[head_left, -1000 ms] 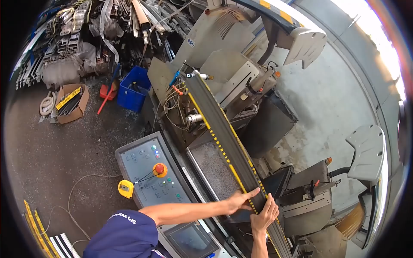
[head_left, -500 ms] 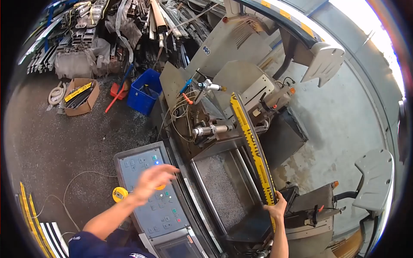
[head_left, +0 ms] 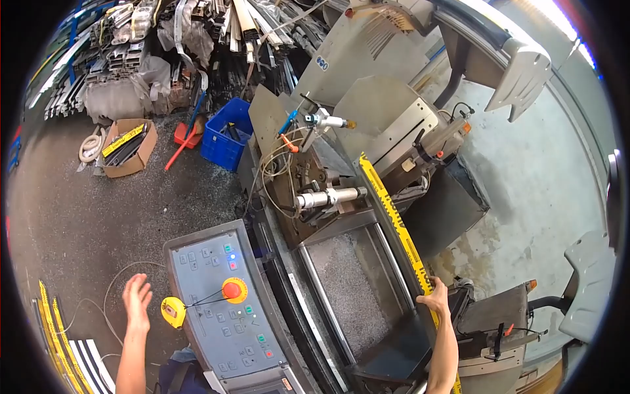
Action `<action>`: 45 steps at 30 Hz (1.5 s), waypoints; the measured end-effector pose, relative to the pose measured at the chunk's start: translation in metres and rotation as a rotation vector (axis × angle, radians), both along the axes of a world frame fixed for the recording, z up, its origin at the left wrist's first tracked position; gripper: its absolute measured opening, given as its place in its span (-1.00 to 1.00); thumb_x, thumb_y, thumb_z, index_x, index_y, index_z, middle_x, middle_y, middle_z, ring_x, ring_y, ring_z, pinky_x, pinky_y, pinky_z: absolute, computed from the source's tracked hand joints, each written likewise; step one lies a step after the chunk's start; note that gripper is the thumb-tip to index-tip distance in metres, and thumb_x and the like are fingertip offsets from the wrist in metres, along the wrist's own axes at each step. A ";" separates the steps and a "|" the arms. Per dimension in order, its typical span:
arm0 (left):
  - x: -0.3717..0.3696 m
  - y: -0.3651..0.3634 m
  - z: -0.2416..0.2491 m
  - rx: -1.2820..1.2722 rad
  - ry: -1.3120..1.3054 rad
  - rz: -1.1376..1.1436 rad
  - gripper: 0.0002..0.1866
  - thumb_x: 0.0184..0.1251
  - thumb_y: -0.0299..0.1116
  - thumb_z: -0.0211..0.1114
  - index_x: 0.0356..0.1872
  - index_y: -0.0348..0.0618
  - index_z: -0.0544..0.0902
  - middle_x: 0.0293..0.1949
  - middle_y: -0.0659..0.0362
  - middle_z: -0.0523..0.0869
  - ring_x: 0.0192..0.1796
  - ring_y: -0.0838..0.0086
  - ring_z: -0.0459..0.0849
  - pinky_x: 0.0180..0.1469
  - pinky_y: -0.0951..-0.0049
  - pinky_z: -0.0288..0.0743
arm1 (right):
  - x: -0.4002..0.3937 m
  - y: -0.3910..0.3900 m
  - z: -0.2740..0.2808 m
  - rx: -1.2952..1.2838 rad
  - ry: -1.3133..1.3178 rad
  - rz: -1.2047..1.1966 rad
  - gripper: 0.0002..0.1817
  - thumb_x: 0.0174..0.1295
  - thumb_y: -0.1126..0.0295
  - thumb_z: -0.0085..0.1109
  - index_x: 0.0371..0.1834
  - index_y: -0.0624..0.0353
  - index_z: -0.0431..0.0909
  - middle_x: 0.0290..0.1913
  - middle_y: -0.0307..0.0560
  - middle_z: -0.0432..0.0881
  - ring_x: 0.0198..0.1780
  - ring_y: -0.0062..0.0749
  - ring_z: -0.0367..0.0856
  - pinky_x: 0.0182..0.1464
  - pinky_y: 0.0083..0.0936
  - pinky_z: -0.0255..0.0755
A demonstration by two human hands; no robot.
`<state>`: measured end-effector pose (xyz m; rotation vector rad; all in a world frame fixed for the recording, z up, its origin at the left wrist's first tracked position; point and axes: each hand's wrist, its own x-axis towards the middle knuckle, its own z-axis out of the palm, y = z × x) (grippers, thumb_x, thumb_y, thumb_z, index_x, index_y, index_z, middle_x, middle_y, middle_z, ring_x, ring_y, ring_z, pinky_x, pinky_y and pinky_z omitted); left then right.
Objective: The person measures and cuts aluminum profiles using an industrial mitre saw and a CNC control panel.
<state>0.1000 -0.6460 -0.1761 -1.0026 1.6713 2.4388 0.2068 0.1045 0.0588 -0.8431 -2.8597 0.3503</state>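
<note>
A long bar covered in yellow printed film (head_left: pixel 396 217) lies slantwise along the machine. Its far end rests near a silver pneumatic cylinder (head_left: pixel 331 197). My right hand (head_left: pixel 436 297) is wrapped round the bar's nearer part. My left hand (head_left: pixel 136 303) is in the air left of the grey control panel (head_left: pixel 197 282), fingers stretched out and nothing in them. Close to it, a yellow tape measure (head_left: pixel 173 312) hangs at the panel's edge. A red emergency stop button (head_left: pixel 231 289) sits on a yellow disc in the panel's middle.
Behind the machine stand a blue crate (head_left: pixel 226 141) and a cardboard box (head_left: pixel 134 154) of offcuts. Piled profiles (head_left: pixel 125 65) fill the far left. Metal chips (head_left: pixel 348 282) lie between the machine's rails. More yellow-filmed strips (head_left: pixel 56 328) lean at lower left.
My left hand has moved left, from above the control panel to beside it. The bar has come down against the machine, with my right hand still on it. The view has shifted slightly.
</note>
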 end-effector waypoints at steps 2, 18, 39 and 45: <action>-0.011 0.022 -0.020 -0.038 -0.077 -0.061 -0.47 0.45 0.00 0.20 0.30 -0.07 0.49 0.35 0.20 0.51 0.35 0.28 0.45 0.33 0.25 0.33 | -0.002 0.007 -0.009 0.010 -0.014 0.010 -0.09 -0.45 0.28 0.51 0.17 0.28 0.45 0.01 0.24 0.69 0.06 0.04 0.67 0.16 -0.26 0.52; -0.051 0.053 0.008 -0.232 0.039 -0.741 0.27 0.23 -0.17 0.49 0.58 -0.11 -0.45 0.53 -0.21 0.09 0.57 0.06 0.09 0.56 0.09 0.02 | -0.022 0.046 -0.054 0.050 0.031 -0.064 -0.26 -0.17 0.19 0.38 0.17 0.32 0.56 0.06 0.32 0.68 0.15 0.04 0.65 0.27 -0.26 0.46; -0.109 0.068 0.005 -0.772 0.389 -0.558 -0.24 -0.07 0.00 0.61 0.13 -0.12 0.49 -0.01 0.01 0.65 0.11 0.19 0.61 0.21 0.14 0.44 | -0.040 0.014 -0.104 0.438 0.045 -0.547 -0.14 0.17 -0.35 0.19 0.48 -0.19 0.31 0.39 -0.09 0.39 0.43 0.03 0.25 0.39 0.50 -0.17; -0.127 0.056 0.022 -0.812 0.292 -0.801 -0.28 -0.06 0.02 0.62 0.05 -0.18 0.52 -0.12 0.02 0.68 0.01 0.23 0.66 0.12 0.20 0.50 | -0.039 0.018 -0.102 0.397 0.029 -0.519 -0.14 0.21 -0.32 0.18 0.49 -0.12 0.28 0.37 -0.02 0.38 0.43 0.08 0.24 0.38 0.49 -0.13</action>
